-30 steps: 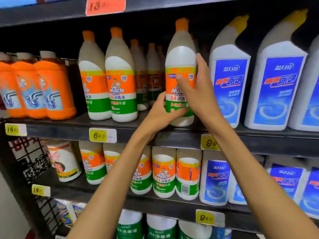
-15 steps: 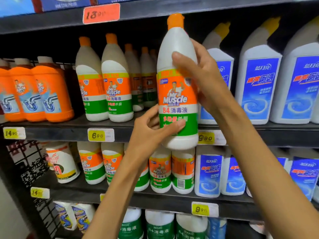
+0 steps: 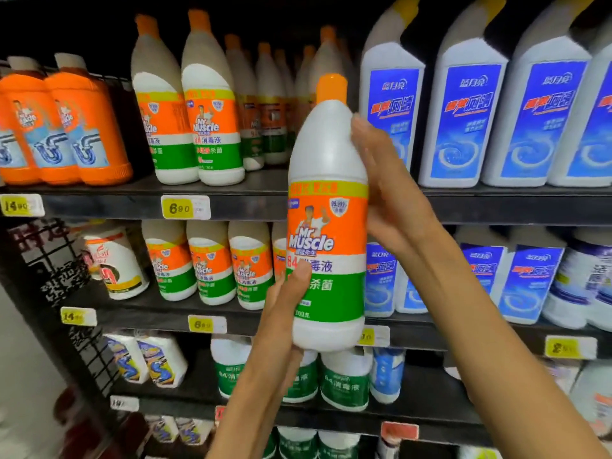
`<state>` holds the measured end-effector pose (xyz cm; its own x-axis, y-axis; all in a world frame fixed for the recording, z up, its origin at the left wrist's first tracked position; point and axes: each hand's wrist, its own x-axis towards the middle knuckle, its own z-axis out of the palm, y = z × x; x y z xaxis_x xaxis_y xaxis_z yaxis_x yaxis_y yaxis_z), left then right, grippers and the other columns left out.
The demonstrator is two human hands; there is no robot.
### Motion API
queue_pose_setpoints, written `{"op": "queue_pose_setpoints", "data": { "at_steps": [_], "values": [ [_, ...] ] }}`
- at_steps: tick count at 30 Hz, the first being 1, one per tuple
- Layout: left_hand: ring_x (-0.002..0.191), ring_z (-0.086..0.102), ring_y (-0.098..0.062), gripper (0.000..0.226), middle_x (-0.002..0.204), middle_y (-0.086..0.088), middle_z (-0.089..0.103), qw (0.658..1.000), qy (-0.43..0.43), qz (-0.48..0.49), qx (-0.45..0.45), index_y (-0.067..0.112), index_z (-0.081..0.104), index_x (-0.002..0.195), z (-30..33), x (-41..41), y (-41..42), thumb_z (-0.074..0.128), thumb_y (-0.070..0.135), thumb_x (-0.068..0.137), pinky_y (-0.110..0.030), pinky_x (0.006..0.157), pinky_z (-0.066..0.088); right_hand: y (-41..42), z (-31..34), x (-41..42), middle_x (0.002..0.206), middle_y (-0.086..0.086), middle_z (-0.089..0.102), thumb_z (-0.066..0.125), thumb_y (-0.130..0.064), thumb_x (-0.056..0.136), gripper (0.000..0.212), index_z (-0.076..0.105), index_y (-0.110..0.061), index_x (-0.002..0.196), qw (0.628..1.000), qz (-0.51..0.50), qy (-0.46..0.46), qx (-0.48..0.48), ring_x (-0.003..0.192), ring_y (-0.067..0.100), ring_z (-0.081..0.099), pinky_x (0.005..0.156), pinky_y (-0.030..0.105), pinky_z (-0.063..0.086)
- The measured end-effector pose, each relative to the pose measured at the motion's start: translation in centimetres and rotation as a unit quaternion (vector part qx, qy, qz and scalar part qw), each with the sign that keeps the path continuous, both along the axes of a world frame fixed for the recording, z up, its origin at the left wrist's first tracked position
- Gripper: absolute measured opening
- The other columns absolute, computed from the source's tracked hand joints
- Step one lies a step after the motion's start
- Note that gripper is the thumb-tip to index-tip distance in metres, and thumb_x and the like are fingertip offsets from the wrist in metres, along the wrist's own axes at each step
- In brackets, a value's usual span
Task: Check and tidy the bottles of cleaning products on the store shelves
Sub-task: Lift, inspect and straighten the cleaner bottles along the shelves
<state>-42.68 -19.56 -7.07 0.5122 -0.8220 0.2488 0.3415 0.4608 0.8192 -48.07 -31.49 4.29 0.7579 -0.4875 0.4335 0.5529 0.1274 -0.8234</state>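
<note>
**Bottle held out for a label check**

The left hand (image 3: pixel 287 304) is cupping the Mr Muscle bottle (image 3: pixel 328 226) low, thumb across the label, while the right hand (image 3: pixel 385 190) is curling round its shoulder, steadying it upright and facing forward, probably for reading. Beyond the hands, its shelf gap (image 3: pixel 281 180) is waiting between matching bottles (image 3: pixel 212 127) and blue-labelled ones (image 3: pixel 390 120).

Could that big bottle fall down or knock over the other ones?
Maybe. The Mr Muscle bottle is off the shelf, held up only by the left hand near its bottom and the right hand on its side. If either hold loosens, it might slip and drop. When it goes back, it could also bump the white bottles or blue-labelled bottles standing close together on the shelf and tip one.
</note>
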Motion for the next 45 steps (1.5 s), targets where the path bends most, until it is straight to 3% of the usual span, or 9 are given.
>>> {"op": "queue_pose_setpoints", "data": {
  "at_steps": [3,6,8,12,15,19,26,36,45],
  "values": [
    [0.098,0.065,-0.038,0.091,0.12,-0.023,0.063,0.998,0.025,-0.058,0.015,0.016,0.062,0.123,-1.2,-0.6,1.0,0.082,0.065,0.048,-0.048,0.081,0.054,-0.4,-0.8,-0.2,0.125,0.016,0.058,0.061,-0.041,0.076,0.07,0.048,-0.007,0.136,0.996,0.066,0.001,0.057,0.126,0.033,0.05,0.11,0.049,0.035],
    [0.095,0.064,-0.04,0.099,0.121,-0.027,0.061,0.995,0.033,-0.085,0.028,0.011,0.056,0.129,-2.5,-1.1,1.1,0.08,0.066,0.05,-0.05,0.081,0.053,0.4,-1.9,-0.3,0.111,0.019,0.066,0.065,-0.046,0.066,0.069,0.055,-0.008,0.123,0.98,0.177,0.017,0.084,0.1,0.036,0.065,0.09,0.048,0.052],
    [0.096,0.067,-0.037,0.089,0.118,-0.025,0.064,0.995,0.021,-0.097,0.029,0.014,0.06,0.125,-3.2,-1.2,0.9,0.076,0.068,0.056,-0.045,0.077,0.055,0.5,-2.4,-0.4,0.104,0.02,0.067,0.067,-0.041,0.074,0.065,0.052,-0.005,0.126,0.983,0.156,0.019,0.092,0.09,0.034,0.067,0.078,0.043,0.057],
    [0.116,0.061,-0.02,0.056,0.125,-0.001,0.064,0.997,-0.057,-0.031,0.045,0.037,0.064,0.118,-3.2,-0.3,0.6,0.06,0.069,0.073,-0.028,0.084,0.054,0.0,-2.5,-1.2,0.114,0.017,0.063,0.061,-0.036,0.084,0.056,0.052,-0.005,0.13,0.998,0.03,0.031,0.055,0.101,0.028,0.062,0.098,0.046,0.048],
    [0.112,0.063,-0.015,0.056,0.12,0.006,0.067,0.991,-0.113,0.026,0.067,0.045,0.065,0.113,-2.9,-0.2,0.0,0.059,0.076,0.067,-0.026,0.084,0.054,0.1,-2.5,-1.6,0.098,0.009,0.07,0.057,-0.03,0.092,0.033,0.059,-0.009,0.116,0.998,-0.041,0.041,-0.029,0.089,0.019,0.068,0.083,0.034,0.055],
    [0.107,0.066,-0.017,0.059,0.116,0.003,0.07,0.996,-0.069,0.025,0.057,0.04,0.068,0.109,-3.5,-1.0,-0.6,0.061,0.076,0.062,-0.027,0.077,0.057,-0.6,-1.9,-2.2,0.104,0.006,0.073,0.062,-0.04,0.087,0.044,0.059,-0.012,0.12,0.99,-0.031,0.106,-0.085,0.096,0.018,0.069,0.083,0.03,0.056],
    [0.097,0.068,-0.031,0.066,0.114,-0.015,0.068,0.994,-0.021,-0.09,0.056,0.027,0.068,0.113,-3.4,-1.7,-1.0,0.049,0.073,0.068,-0.045,0.079,0.056,-2.1,-1.7,-1.2,0.1,0.015,0.071,0.06,-0.046,0.069,0.047,0.071,-0.009,0.097,0.984,0.156,0.042,0.078,0.09,0.032,0.069,0.082,0.046,0.055],
    [0.116,0.06,-0.012,0.055,0.122,0.009,0.066,0.985,-0.152,0.013,0.079,0.044,0.063,0.115,-3.1,-1.0,-1.4,0.047,0.076,0.075,-0.044,0.103,0.042,-2.2,-2.8,-0.8,0.089,0.012,0.069,0.062,-0.035,0.087,0.024,0.063,-0.012,0.093,0.995,-0.063,0.057,-0.046,0.08,0.024,0.067,0.08,0.038,0.055],
    [0.083,0.068,-0.033,0.071,0.099,-0.017,0.069,0.993,0.032,-0.112,0.03,0.012,0.064,0.118,-3.3,-1.9,-1.0,0.043,0.068,0.081,-0.044,0.074,0.055,-2.7,-2.7,-0.1,0.092,0.008,0.073,0.055,-0.038,0.086,0.03,0.07,-0.014,0.095,0.991,0.085,0.097,0.044,0.086,0.022,0.07,0.081,0.036,0.057]
  ]
}}
